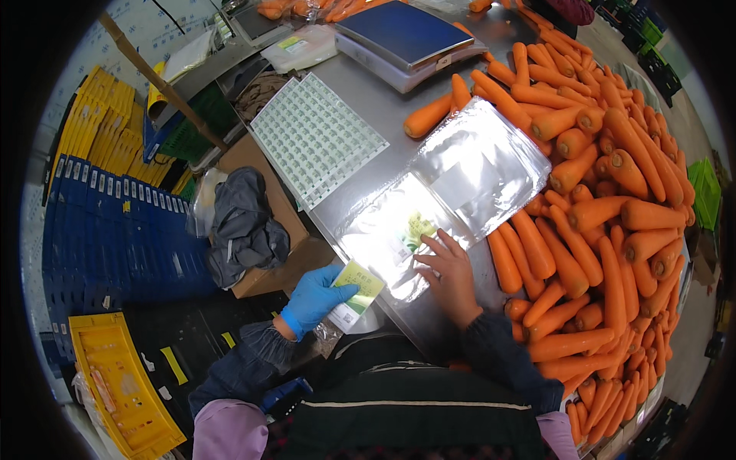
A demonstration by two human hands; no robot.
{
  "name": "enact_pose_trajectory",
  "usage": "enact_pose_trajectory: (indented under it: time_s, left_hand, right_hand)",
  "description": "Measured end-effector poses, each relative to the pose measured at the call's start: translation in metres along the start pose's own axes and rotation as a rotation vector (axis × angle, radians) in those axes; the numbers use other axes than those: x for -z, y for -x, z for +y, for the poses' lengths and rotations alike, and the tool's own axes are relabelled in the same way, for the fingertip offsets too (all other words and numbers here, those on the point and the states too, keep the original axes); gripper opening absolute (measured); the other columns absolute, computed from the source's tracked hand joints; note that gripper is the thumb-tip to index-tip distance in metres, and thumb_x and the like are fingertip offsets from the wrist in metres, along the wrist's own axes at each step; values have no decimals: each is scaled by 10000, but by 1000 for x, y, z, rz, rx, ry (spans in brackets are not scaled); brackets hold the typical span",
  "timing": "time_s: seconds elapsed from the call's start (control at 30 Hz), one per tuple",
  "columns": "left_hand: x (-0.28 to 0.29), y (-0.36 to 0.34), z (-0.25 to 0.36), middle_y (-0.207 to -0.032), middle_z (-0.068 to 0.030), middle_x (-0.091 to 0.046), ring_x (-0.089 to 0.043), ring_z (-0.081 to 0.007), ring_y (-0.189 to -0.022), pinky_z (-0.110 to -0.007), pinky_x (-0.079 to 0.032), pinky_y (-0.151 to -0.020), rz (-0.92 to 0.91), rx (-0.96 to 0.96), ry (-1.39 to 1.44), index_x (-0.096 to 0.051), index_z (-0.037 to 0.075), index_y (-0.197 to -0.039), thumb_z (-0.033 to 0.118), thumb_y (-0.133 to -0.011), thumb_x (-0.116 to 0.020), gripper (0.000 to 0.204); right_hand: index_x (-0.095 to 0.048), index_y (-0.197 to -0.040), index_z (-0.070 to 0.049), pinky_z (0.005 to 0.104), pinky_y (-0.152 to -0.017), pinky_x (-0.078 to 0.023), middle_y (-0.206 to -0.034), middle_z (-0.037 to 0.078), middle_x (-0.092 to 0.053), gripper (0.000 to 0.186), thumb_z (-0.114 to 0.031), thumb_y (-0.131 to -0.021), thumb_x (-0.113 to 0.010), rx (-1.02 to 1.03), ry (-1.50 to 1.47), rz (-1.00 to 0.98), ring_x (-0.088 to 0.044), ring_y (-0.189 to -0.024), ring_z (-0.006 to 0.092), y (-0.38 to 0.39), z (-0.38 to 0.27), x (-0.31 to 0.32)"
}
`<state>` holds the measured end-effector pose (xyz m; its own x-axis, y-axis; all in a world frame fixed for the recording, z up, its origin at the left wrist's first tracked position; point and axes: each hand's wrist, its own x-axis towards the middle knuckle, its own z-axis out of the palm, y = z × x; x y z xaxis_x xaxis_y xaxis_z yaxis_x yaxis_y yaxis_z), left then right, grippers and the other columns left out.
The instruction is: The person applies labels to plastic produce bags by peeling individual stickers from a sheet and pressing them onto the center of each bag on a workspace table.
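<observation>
My left hand (308, 300), in a blue glove, is closed on a green-and-white printed label (357, 293) just off the table's near left edge. My bare right hand (451, 277) has its fingers spread, the tips on or beside another green label (418, 230). That label lies on a clear plastic bag (376, 234) flat on the metal table. Farther right, a stack of clear plastic bags (491, 176) overlaps it and reflects strong light, which washes out some detail.
Loose carrots (583, 222) heap over the table's right side. A scale (414, 38) stands at the back, left of it a sheet of small green labels (318, 138). Beside the table's left edge are a cardboard box (299, 264) with grey cloth (249, 222) and stacked blue crates (115, 230).
</observation>
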<state>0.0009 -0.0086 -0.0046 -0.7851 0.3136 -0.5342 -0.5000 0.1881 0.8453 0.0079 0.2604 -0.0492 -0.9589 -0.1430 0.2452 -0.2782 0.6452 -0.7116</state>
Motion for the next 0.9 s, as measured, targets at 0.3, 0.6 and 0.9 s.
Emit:
enact_pose_trajectory:
  time_s: [0.3,0.6,0.9]
  left_hand:
    - [-14,-14,3,-1017,-108,-671,-645,-147,-875,-264,-511,-795,20,-67,62,-599,-41,-1134,88,-865,-626,300]
    - [-58,-82,24,-628,-88,-605,-552,-98,-582,-276,-449,-542,246,-226,-507,-645,-29,-707,265,-762,-729,310]
    - [-54,-134,17,-679,-151,-650,-634,-196,-619,-334,-491,-604,271,-269,-835,-675,-26,-780,400,-800,-659,427]
  right_hand:
    - [-627,-865,-32,258,-680,-460,-863,91,-664,63,-92,-881,-615,-334,-386,226,-584,-782,164,-4,27,8]
    - [-560,-954,-12,257,-667,-454,-882,52,-613,80,-78,-929,-521,-370,-588,510,-543,-709,139,-3,17,31]
    - [-526,-1307,-105,472,-1084,-257,-1394,163,-415,510,-322,-853,-609,129,374,-155,-304,-1333,355,-8,-2,-11]
